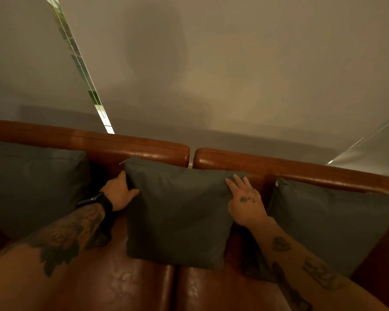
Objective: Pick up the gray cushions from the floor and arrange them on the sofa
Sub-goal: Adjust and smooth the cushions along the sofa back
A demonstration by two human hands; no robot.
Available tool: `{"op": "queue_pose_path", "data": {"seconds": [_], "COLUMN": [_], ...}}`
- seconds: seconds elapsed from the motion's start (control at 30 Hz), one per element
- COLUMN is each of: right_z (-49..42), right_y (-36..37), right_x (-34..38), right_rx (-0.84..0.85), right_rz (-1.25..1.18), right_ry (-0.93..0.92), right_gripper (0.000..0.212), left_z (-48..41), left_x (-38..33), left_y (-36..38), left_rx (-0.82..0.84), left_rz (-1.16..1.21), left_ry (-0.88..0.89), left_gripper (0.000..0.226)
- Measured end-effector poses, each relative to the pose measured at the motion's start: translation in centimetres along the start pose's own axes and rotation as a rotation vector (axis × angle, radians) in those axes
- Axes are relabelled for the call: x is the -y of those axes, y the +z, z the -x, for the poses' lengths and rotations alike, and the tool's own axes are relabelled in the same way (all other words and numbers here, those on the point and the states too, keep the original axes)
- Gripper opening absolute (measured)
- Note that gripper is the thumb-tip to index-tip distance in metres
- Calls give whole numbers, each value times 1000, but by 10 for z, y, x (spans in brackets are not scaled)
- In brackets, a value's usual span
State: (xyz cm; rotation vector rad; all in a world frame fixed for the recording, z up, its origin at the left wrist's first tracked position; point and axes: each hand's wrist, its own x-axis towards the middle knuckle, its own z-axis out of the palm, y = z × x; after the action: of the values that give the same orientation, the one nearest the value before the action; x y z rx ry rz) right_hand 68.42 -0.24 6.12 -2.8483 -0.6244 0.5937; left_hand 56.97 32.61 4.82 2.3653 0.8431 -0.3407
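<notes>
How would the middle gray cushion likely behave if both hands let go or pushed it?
The middle cushion looks soft: its fabric creases where the left hand grips its edge and the right hand presses its corner. It probably feels light for its bulk. Leaning on the sofa backrest, it would likely stay propped, maybe slumping.

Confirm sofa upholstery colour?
Glossy reddish-brown leather sofa, clearest in the head view.

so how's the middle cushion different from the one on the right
The middle cushion has both hands on it, left hand and right hand at its upper corners; the right cushion is untouched. The middle cushion straddles the gap between the sofa's two back sections; the right cushion sits against one section. Both are gray, square and propped against the backrest.
</notes>
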Motion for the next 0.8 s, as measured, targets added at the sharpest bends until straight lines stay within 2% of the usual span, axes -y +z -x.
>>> {"op": "queue_pose_path", "data": {"seconds": [0.2,0.37,0.47,0.6,0.73,0.8], "right_z": [1,-6,-7,-18,-40,-48], "right_y": [-28,-33,-26,-7,22,40], "right_x": [30,109,163,227,294,330], "right_rx": [102,154,182,230,292,311], "right_rz": [-217,-263,-317,-406,-537,-628], "right_ry": [-102,-301,-395,-426,-290,-181], "right_gripper": [61,57,55,55,54,60], "left_z": [46,94,112,98,51,23], "left_x": [-20,10,56,139,237,284], "left_y": [-23,-56,-83,-127,-175,-198], "left_rx": [-52,-185,-234,-276,-328,-344], "left_rz": [64,77,49,106,252,364], "left_ry": [78,8,-60,-169,-246,-288], "left_gripper": [60,59,57,57,58,62]}}
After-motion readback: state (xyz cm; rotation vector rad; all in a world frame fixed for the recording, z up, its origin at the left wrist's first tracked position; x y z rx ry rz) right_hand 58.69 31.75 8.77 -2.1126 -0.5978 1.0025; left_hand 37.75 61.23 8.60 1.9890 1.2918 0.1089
